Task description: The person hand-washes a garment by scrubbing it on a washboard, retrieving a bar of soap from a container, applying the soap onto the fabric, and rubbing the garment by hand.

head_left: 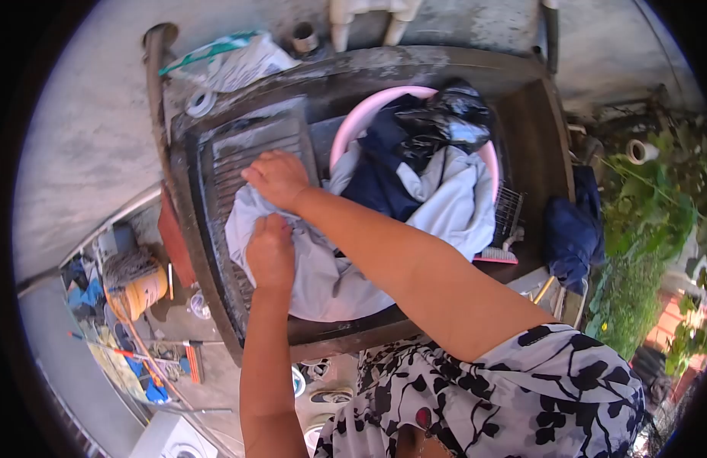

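A light grey cloth (330,286) lies over the ridged washboard (269,137) of a stone sink and hangs toward its front edge. My left hand (270,252) is closed on the cloth near its left part. Just above it, my right hand (278,179) is closed at the cloth's upper edge, over the ridges. Right of my hands, a pink basin (353,130) holds dark blue clothes (380,183), a black shiny item (453,118) and pale clothing (460,198).
A pink brush (497,256) and a wire rack (508,210) lie right of the basin. A plastic bag (235,65) and a white roll (201,102) rest on the back left rim. Dark blue cloth (571,229) hangs over the right edge.
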{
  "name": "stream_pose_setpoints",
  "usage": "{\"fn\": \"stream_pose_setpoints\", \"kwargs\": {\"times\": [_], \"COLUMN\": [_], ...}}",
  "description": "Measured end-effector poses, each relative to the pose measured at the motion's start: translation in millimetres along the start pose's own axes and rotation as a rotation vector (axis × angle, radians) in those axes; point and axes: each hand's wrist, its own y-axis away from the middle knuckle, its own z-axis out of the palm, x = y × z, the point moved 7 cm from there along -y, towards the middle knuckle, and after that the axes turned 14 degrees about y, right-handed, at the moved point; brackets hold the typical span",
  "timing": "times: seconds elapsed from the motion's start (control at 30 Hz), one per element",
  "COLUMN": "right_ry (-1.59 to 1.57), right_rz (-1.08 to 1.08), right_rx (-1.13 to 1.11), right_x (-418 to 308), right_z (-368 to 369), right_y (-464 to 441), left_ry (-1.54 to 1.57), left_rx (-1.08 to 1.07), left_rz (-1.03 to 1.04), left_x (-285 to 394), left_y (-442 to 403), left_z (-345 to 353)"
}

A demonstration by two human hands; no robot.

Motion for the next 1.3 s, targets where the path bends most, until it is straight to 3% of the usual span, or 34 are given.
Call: {"fn": "stream_pose_setpoints", "kwargs": {"times": [0.03,0.1,0.17,0.27,0.37,0.4,0.47,0.5,0.53,0.57,0.63,0.67,0.73,0.77,0.87,0.9,0.97,1.0,1.07,1.13,1.2,1.23,1.3], "right_ry": [-0.163,-0.096,-0.074,0.038,0.235,0.203,0.233,0.269,0.266,0.271,0.2,0.17,0.026,-0.036,-0.244,-0.179,0.188,0.2,0.203,0.283,0.324,0.361,0.373], "right_rz": [0.085,0.056,0.083,0.069,-0.023,-0.008,-0.005,-0.017,-0.021,-0.013,-0.03,-0.023,0.079,0.129,0.175,0.135,0.045,-0.069,-0.185,-0.115,-0.134,-0.14,-0.151], "right_rx": [0.015,0.146,0.116,-0.27,-0.158,-0.259,-0.231,-0.212,-0.017,-0.014,-0.119,-0.007,-0.025,-0.065,0.062,0.065,-0.147,-0.07,-0.004,-0.184,-0.241,-0.306,-0.27], "right_x": [0,-11,-28,-55,-62,-60,-60,-60,-61,-57,-52,-48,-33,-27,-6,-7,-26,-48,-66,-55,-48,-48,-47], "right_z": [-14,-51,-90,-96,-88,-86,-81,-76,-80,-73,-65,-73,-79,-89,-128,-129,-120,-126,-118,-81,-70,-63,-60], "right_y": [8,37,80,155,189,187,187,186,182,181,171,164,153,149,143,142,139,137,149,168,167,170,165], "left_ry": [0.034,0.027,-0.002,0.03,-0.202,-0.344,-0.479,-0.429,-0.379,-0.374,-0.296,-0.31,-0.355,-0.297,-0.205,-0.204,-0.205,-0.201,-0.318,-0.419,-0.564,-0.574,-0.328], "left_rx": [0.032,0.073,0.07,0.053,-0.031,0.057,0.133,0.004,-0.122,-0.126,-0.28,-0.283,-0.346,-0.242,-0.057,-0.036,0.011,0.075,0.058,0.006,0.135,0.132,-0.154], "left_rz": [0.048,0.057,0.082,0.168,0.222,0.311,0.415,0.48,0.54,0.548,0.527,0.518,0.264,0.284,-0.05,-0.195,-0.334,-0.366,-0.274,-0.199,0.292,0.271,0.101], "left_x": [4,3,-6,13,18,37,51,43,37,29,18,16,15,6,-19,-41,-58,-50,-40,-31,5,-1,-21], "left_y": [1,4,7,11,0,-5,-12,-21,-28,-32,-34,-29,-26,-26,-40,-46,-44,-42,-44,-41,-42,-42,-59], "left_z": [-3,-2,2,-15,-19,-32,-37,-29,-20,-16,-4,-4,-12,-21,-55,-56,-43,-41,-34,-33,-37,-37,-15]}}
